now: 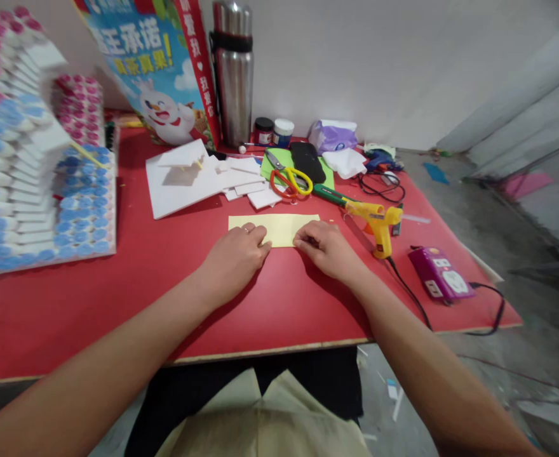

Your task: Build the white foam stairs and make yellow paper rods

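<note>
A pale yellow strip of paper [282, 230] lies crosswise on the red table in front of me. My left hand [235, 257], a ring on one finger, is at its left part, fingers curled and the thumb at the near edge. At the near edge on the right, my right hand [326, 249] pinches the paper between thumb and fingers. Just right of that hand, a yellow hot glue gun [378, 222] stands with its cord trailing to the table's front. Beyond the paper lie scissors [291, 182] with red and yellow handles.
White foam board pieces [184, 181] lie behind the paper. On the left stands a model [26, 171] with white steps and blue and pink rolls. A steel flask [234, 76], paint jars [274, 131] and tissue pack [333, 135] line the back. A purple power socket [440, 273] sits right.
</note>
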Tool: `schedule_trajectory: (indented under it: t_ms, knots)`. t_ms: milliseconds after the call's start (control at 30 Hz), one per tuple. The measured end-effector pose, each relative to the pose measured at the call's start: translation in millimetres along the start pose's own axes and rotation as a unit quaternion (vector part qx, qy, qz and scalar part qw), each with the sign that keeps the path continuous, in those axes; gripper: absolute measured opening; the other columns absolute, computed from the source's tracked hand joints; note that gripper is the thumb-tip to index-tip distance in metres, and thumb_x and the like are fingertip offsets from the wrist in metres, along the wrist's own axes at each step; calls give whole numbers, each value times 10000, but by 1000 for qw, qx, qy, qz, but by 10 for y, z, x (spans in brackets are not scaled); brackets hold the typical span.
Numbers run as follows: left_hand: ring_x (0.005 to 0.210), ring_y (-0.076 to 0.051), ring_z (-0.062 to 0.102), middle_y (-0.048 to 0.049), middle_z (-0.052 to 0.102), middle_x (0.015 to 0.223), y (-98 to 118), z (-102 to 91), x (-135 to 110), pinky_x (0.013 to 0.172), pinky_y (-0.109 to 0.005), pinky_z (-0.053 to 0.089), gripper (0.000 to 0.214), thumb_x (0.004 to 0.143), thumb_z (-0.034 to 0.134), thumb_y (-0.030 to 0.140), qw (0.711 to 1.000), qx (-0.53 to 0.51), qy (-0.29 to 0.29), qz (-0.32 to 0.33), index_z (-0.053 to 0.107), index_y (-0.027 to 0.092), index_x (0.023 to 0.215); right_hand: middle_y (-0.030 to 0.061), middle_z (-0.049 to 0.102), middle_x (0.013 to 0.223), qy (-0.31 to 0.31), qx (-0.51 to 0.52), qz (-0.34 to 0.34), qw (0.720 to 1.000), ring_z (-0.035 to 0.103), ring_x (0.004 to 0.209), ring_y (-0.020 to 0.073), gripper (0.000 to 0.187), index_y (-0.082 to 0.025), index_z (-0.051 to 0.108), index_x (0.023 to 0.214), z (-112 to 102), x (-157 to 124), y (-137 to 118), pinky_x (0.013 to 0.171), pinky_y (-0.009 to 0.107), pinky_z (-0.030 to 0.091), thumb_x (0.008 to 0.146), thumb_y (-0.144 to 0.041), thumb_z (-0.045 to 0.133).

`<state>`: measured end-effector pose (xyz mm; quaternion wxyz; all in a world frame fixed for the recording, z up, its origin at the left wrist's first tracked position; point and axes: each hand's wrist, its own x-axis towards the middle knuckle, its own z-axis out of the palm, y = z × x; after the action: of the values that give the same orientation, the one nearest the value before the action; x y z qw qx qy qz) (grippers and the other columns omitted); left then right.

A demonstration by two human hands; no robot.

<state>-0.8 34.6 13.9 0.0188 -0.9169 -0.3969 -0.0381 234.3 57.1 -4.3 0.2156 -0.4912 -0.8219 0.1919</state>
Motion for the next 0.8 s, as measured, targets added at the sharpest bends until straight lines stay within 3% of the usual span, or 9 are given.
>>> schedule_trajectory:
  t_ms: [167,333,600,800]
  knots:
    - [838,-226,532,-99,605,913,-175,81,-11,726,-344,406,456,958,395,70,995,-98,15,-13,791,219,1130,63,688,879,-3,1,-1,1000,586,856,228,112,-204,629,823,-4,-1,-1,796,373,385,933,-203,609]
    - [830,-217,578,-90,632,904,-246,42,-12,708,-324,411,561,849,436,-2,988,-145,-3,-58,795,278,1177,65,686,877,-4,8,-1,1000,588,854,225,112,-198,638,824,-7,0,5,793,369,388,933,-194,610]
    - [862,-198,653,-55,738,965,-305,35,17,750,-304,461,260,899,549,161,953,-272,20,-131,784,207,1000,63,692,877,-4,10,7,1000,585,827,214,108,-195,651,820,-9,0,7,772,357,385,924,-186,621]
    - [842,-195,653,-42,741,920,-332,62,34,769,-306,468,209,865,601,169,937,-313,16,-151,798,214,920,63,688,864,-2,16,2,1000,581,815,208,110,-188,653,816,-17,4,-3,765,349,383,923,-179,630]
